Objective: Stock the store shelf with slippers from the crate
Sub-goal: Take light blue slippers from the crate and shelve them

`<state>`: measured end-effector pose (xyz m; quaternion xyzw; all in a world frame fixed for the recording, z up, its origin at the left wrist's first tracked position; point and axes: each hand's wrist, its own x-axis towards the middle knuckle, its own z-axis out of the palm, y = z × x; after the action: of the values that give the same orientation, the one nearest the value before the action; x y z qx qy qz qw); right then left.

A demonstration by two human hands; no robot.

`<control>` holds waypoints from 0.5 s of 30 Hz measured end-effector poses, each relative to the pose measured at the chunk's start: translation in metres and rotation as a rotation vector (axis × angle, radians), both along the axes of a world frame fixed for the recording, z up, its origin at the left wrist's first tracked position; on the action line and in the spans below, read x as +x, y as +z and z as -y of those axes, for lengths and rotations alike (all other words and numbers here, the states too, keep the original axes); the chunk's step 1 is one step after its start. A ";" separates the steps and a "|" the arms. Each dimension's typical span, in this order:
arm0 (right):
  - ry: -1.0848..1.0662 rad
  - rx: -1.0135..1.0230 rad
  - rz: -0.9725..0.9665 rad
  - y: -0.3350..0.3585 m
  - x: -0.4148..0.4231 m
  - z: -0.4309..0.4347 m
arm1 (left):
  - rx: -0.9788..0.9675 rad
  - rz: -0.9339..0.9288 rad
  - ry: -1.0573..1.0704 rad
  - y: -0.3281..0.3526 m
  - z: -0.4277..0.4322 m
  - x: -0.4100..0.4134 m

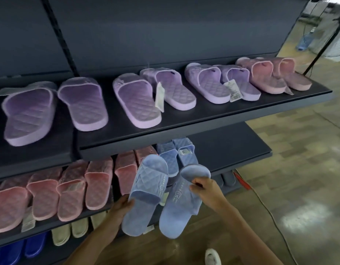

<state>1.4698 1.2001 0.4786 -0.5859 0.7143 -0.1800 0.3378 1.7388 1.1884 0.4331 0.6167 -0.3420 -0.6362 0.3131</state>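
Before middle shelf point(241, 150): left hand point(121, 207), right hand point(205, 190) each clamped on blue slipper point(146, 192), toes shelfward, likely for side-by-side placement.

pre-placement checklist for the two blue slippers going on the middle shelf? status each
1. Left hand grips left blue slipper: ok.
2. Right hand grips right blue slipper: ok.
3. Free space on middle shelf right of shelved blue pair: ok.
4. Colour matches that neighbouring pair: ok.
5. Slippers level for setting down: not ok, both tilted.
6. Tag on the held pair: cannot tell.
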 end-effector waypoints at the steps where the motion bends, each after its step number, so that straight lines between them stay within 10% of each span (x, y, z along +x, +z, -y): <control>1: 0.008 0.000 0.004 0.000 -0.018 0.005 | 0.010 -0.017 0.002 0.002 0.000 -0.019; 15: 0.096 0.041 -0.075 -0.022 -0.218 0.072 | 0.120 -0.083 0.145 -0.020 0.004 -0.222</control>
<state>1.2523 1.1285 0.4566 -0.6188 0.7010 -0.1268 0.3311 1.5164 1.1842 0.4131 0.6305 -0.2445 -0.6562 0.3348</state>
